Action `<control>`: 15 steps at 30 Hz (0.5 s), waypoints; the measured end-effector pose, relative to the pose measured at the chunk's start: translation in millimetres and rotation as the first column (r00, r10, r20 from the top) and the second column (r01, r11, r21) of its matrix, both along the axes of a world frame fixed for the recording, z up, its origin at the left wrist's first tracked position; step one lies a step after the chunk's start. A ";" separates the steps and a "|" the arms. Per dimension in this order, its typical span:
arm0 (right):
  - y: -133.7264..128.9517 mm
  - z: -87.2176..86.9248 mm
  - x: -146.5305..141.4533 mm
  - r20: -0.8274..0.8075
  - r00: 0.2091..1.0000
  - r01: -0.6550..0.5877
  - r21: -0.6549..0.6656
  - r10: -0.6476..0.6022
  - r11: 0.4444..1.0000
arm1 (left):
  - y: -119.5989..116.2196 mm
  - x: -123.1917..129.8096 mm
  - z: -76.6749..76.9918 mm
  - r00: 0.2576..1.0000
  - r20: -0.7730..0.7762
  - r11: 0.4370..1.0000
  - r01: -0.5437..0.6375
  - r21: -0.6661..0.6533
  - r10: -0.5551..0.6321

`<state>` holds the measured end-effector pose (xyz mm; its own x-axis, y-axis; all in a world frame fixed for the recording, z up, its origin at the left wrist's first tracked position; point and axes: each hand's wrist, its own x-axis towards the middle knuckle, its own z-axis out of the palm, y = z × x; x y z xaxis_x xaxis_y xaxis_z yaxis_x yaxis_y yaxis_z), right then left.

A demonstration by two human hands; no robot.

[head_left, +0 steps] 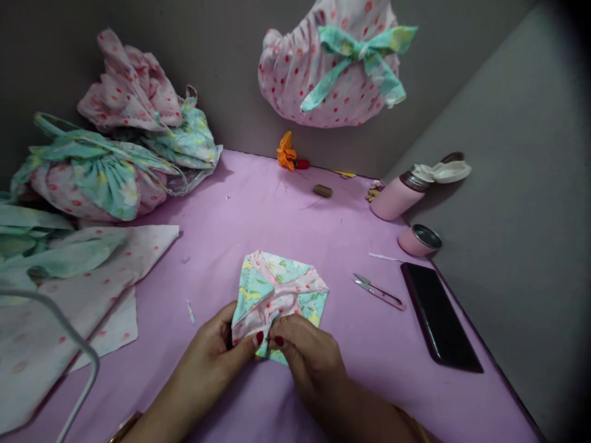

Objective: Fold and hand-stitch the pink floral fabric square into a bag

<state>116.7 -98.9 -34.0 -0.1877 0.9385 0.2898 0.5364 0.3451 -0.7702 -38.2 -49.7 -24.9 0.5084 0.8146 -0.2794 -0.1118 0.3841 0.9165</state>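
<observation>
A small folded piece of patchwork fabric (281,286), mint floral and pink dotted, lies between my hands just above the purple tabletop. My left hand (221,344) grips its left lower edge, thumb on top and the other fingers underneath. At the lower middle of the cloth, my right hand (307,351) pinches with thumb and forefinger close beside the left thumb. Whether a needle or thread sits in that pinch is too small to make out. Thread snips (379,292) rest to the right of the cloth.
Fabric bags (92,172) and loose pink cloth (55,307) fill the left side. A grey cable (87,344) curves in front. At right are a phone (438,317), a pink bottle (399,195) and its cup (419,240). A thread spool (322,191) lies behind; a bow-tied bag (332,80) hangs above.
</observation>
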 end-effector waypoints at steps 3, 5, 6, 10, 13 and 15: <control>1.5 1.3 1.1 -0.091 0.995 0.039 -0.080 -0.046 0.996 | 1.0 -0.4 -0.4 1.000 0.012 1.000 -0.014 -0.011 0.014; 2.0 -0.3 1.2 -0.170 0.981 0.062 -0.170 -0.092 0.984 | 1.2 -0.6 -0.7 1.000 0.011 1.000 -0.023 -0.010 0.023; 2.3 -1.3 1.1 -0.215 0.970 0.064 -0.216 -0.112 0.974 | 1.1 -0.6 -1.1 1.000 0.008 1.000 -0.025 -0.007 0.025; 4.2 -1.1 1.0 -0.339 0.927 0.047 -0.323 -0.162 0.945 | 0.6 -1.0 -4.0 1.000 -0.001 1.000 -0.026 0.000 0.026; 5.4 3.4 2.6 -0.398 0.891 0.068 -0.356 -0.218 0.932 | 0.4 -0.8 -3.5 1.000 -0.005 1.000 -0.018 0.007 0.018; 5.2 5.6 4.2 -0.424 0.871 0.081 -0.375 -0.248 0.924 | 0.1 -0.3 -1.4 1.000 -0.018 1.000 -0.021 0.015 0.021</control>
